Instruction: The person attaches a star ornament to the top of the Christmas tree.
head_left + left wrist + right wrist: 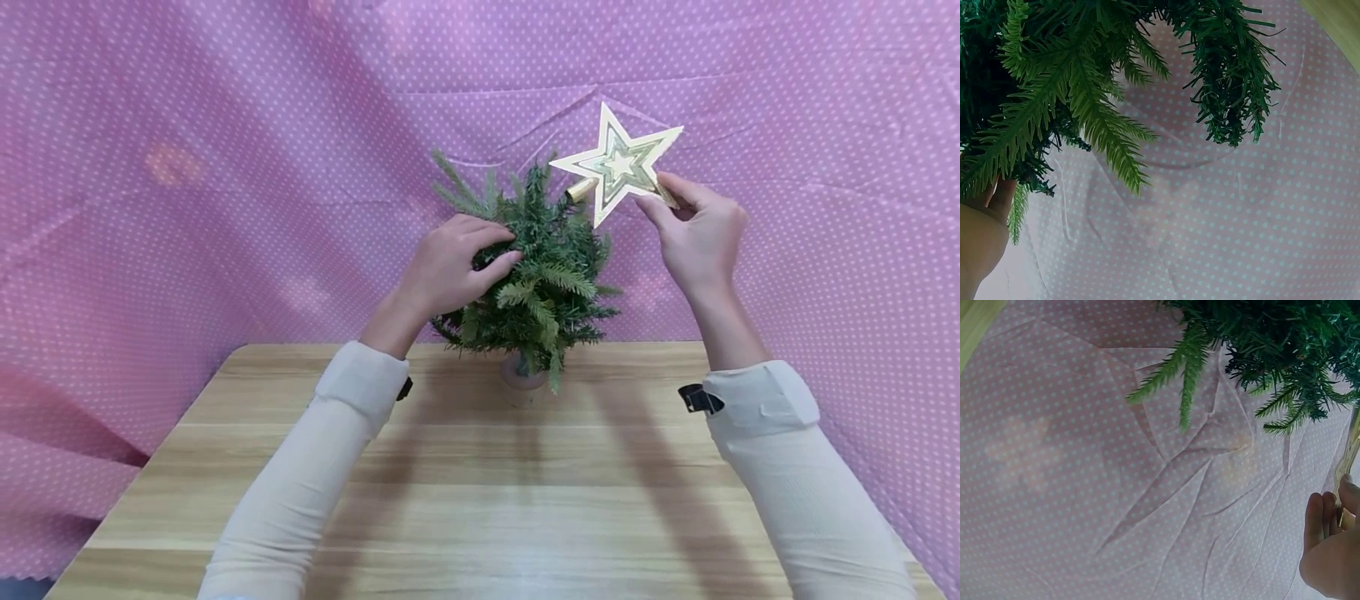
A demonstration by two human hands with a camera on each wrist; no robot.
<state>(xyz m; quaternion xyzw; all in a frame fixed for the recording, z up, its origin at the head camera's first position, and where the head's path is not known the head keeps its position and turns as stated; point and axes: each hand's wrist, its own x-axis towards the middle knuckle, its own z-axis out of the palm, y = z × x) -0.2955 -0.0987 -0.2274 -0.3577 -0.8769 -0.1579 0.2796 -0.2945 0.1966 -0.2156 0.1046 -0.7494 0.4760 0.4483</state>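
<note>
Two grips noted: left hand [461, 258] curled round branches of the tree [551, 279]; right hand [701, 237] pinching the star [619, 164] beside the treetop. Apparent step: positioning the star; next move likely calls for aligning its gold tube [582, 189] over the tip.

Light wood-grain table [465, 508] with a small green tree [551, 287]
We see the table's surface is pale brown, with its grain running from side to side. Near the far edge, around the middle, the tree stands on a pale, rounded base [517, 382]. Soft shadows [652, 467] fall across the surface, and we notice a whitish shine on its nearer part.
</note>
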